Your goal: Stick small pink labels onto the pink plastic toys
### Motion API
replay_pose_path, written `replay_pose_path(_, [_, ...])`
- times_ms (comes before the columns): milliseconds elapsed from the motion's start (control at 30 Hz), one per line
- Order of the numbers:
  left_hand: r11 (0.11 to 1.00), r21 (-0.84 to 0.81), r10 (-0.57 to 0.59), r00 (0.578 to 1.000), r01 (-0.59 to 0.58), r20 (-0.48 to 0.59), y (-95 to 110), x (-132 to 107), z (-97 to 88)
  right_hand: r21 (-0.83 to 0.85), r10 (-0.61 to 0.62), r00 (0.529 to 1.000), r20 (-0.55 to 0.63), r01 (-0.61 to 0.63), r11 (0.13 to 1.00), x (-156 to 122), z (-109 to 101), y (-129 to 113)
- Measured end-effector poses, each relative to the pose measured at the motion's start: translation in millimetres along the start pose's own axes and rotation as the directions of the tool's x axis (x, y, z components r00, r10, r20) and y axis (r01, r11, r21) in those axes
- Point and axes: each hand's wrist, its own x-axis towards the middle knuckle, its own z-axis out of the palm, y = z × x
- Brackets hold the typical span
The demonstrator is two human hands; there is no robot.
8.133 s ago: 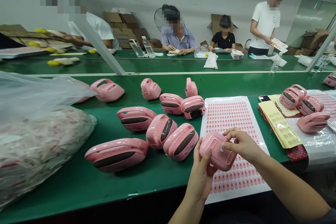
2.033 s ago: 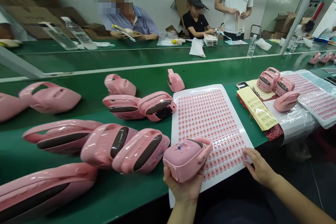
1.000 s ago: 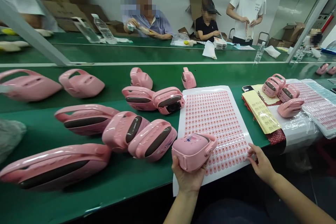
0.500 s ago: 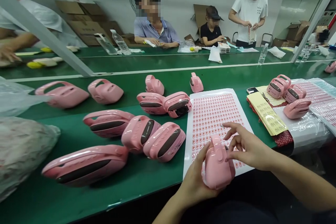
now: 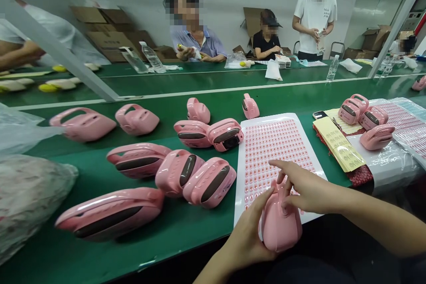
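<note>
A pink portable speaker (image 5: 281,226) with a carrying handle is tilted at the table's front edge, its narrow side toward me. My left hand (image 5: 248,230) is wrapped round its left side and underside, thumb up near the handle. My right hand (image 5: 299,186) is on the handle, thumb pressed against its base and index finger stretched out over the top. Whether a small sticker is between the right fingers cannot be made out. Beneath and beyond the hands lies a white sheet of small red stickers (image 5: 269,151), partly covered by them.
Several pink speakers stand left, including a near one (image 5: 113,213). A filled plastic bag (image 5: 33,199) lies far left. Yellow label sheets (image 5: 339,146) and more speakers (image 5: 376,136) are at right. Beyond a slanted metal post (image 5: 66,49), co-workers sit and stand across the green table (image 5: 186,248).
My right hand has shifted slightly left and its fingers have closed in on the handle. The held speaker has turned and lowered a little. Across the table, a seated co-worker has raised a hand.
</note>
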Motion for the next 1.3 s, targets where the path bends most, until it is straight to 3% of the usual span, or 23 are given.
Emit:
replay_pose_path(133, [0.978,0.184,0.076,0.99,-0.098,0.121,9.4,2.4,-4.3,-0.114,-0.006,1.0,-0.013,0.005,0.993,-1.6,1.2,-5.5])
replay_pose_path(267, [0.964,0.221,0.125,0.985,-0.149,0.119,13.7,4.9,-4.6,-0.292,-0.191,0.981,-0.03,0.174,0.94,-8.2,8.6,6.2])
replay_pose_path(333, [0.959,0.23,0.144,0.983,-0.166,0.11,13.8,4.3,-4.4,-0.422,-0.383,0.923,-0.024,0.338,0.841,-15.8,16.9,14.7])
replay_pose_path(400, [0.956,0.237,0.15,0.983,-0.171,0.105,13.3,2.8,-5.3,-0.563,-0.564,0.826,-0.01,0.462,0.686,-24.8,27.5,22.1])
replay_pose_path(467, [0.955,0.245,0.145,0.984,-0.167,0.103,12.5,1.4,-7.3,-0.654,-0.659,0.752,-0.008,0.494,0.573,-31.7,36.9,28.3])
replay_pose_path(533, [0.953,0.25,0.148,0.983,-0.171,0.107,11.5,1.2,-9.2,-0.679,-0.675,0.737,-0.038,0.476,0.559,-32.6,40.5,34.9])
replay_pose_path(633, [0.945,0.224,0.214,0.969,-0.237,0.125,11.6,3.4,-9.6,-0.624,-0.609,0.78,-0.145,0.405,0.668,-19.8,31.5,49.1])
replay_pose_path(700, [0.947,0.175,0.251,0.961,-0.268,0.115,13.8,5.5,-7.9,-0.502,-0.455,0.871,-0.185,0.314,0.806,-5.3,20.6,60.4])
replay_pose_path(767, [0.961,0.106,0.249,0.965,-0.257,0.086,16.6,7.0,-5.7,-0.299,-0.214,0.971,-0.102,0.175,0.938,8.7,12.3,70.5])
replay_pose_path(833, [0.974,0.03,0.222,0.972,-0.224,0.072,17.4,7.6,-4.0,-0.118,-0.017,1.0,0.025,0.02,0.993,19.1,10.0,77.1])
replay_pose_path(900, [0.978,-0.026,0.207,0.977,-0.206,0.057,13.5,7.9,-2.9,-0.022,0.079,0.994,0.069,-0.078,0.997,25.1,11.7,79.6])
replay_pose_path(1000, [0.975,0.005,0.221,0.975,-0.22,-0.013,-2.7,10.6,-0.9,0.036,0.121,0.993,0.008,-0.122,0.992,30.8,8.9,78.1])
replay_pose_path(1067, [0.956,0.107,0.285,0.952,-0.274,-0.109,-18.7,14.3,0.5,0.05,0.114,0.991,-0.068,-0.11,0.993,38.2,-4.0,76.0])
replay_pose_path(1133, [0.944,0.254,0.268,0.941,-0.213,-0.206,-36.4,18.1,0.3,0.038,0.119,0.977,-0.179,-0.114,0.993,53.6,-27.0,74.3])
replay_pose_path(1233, [0.883,0.464,0.044,0.971,0.072,-0.235,-62.6,19.1,-5.4,-0.055,0.134,0.9,-0.415,-0.172,0.984,96.6,-71.2,73.2])
replay_pose_path(1300, [0.8,0.597,0.015,0.994,0.053,-0.109,-79.0,15.6,-10.4,-0.173,0.111,0.801,-0.588,-0.259,0.95,136.9,-99.1,73.9])
